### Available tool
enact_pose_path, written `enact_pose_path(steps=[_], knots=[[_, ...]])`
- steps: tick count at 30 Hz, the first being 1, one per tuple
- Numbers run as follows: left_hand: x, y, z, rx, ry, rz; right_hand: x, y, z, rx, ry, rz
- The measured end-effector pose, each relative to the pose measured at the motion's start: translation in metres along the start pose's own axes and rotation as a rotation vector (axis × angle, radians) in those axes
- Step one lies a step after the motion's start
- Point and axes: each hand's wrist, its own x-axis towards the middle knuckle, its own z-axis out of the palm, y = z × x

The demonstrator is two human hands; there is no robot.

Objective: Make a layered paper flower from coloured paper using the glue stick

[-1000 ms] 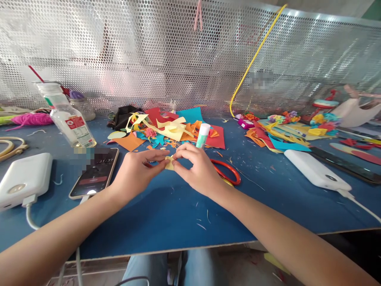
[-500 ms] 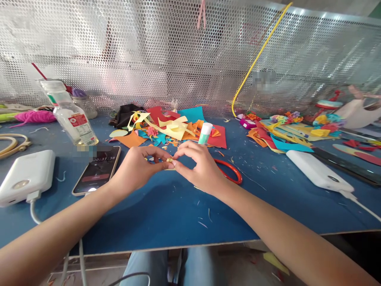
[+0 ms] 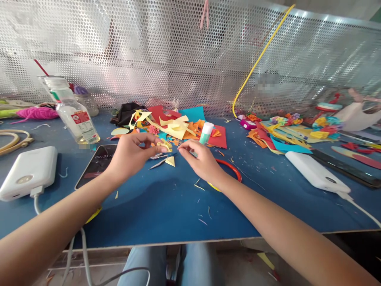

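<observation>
Between the thumb and fingertips of my left hand [image 3: 133, 155] is a small folded yellow paper piece [image 3: 166, 146], held just above the table. My right hand [image 3: 201, 157] is a short way to its right, apart from the paper. Its thumb and fingers are drawn together, and anything between them is too small to make out. Under the right hand lie scissors with a red handle [image 3: 235, 170], partly covered. A pale yellow paper scrap [image 3: 170, 161] rests beneath the hands beside pointed metal tips. The glue stick [image 3: 206, 133] stands upright just behind my right hand.
Coloured paper scraps [image 3: 175, 126] are heaped at the back. A glass bottle [image 3: 76, 115], a phone [image 3: 95, 165] and a white power bank [image 3: 32, 172] occupy the left. Another power bank [image 3: 317, 172] and paper flowers [image 3: 329, 123] lie right. Cables cross the front left edge.
My hands have moved apart: the right has let go of the yellow paper, which stays in the left. The scrap and pointed tips below now show.
</observation>
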Motion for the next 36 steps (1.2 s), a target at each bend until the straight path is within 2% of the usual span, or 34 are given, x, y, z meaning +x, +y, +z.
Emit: enact_pose_path(steps=[4,6,9,13,18,21,24,29,33,36], knots=[[0.004,-0.002,-0.002,-0.175,0.069,-0.064,-0.002,0.014,0.012,-0.212,-0.198,-0.027],[0.006,-0.003,-0.002,-0.247,0.096,-0.076,-0.003,0.014,0.016,-0.248,-0.257,-0.03],[0.008,-0.007,0.002,-0.327,0.118,-0.071,-0.004,0.01,0.017,-0.215,-0.284,-0.019],[0.01,-0.014,0.007,-0.364,0.068,-0.103,-0.004,0.008,0.015,-0.105,-0.267,0.04],[0.009,-0.02,0.012,-0.392,0.017,-0.169,0.0,0.017,0.015,0.146,-0.211,0.214],[0.006,-0.018,0.013,-0.382,-0.028,-0.175,0.003,0.014,0.014,0.296,-0.185,0.284],[0.003,-0.015,0.014,-0.327,-0.035,-0.126,0.004,0.002,0.01,0.507,-0.172,0.356],[-0.001,-0.014,0.015,-0.111,-0.01,0.011,0.005,-0.013,0.004,1.032,-0.094,0.592],[-0.001,-0.019,0.016,0.038,-0.043,0.038,0.008,-0.013,-0.001,1.204,-0.017,0.706],[-0.002,-0.02,0.016,0.055,-0.064,0.029,0.009,-0.012,-0.004,1.239,-0.018,0.712]])
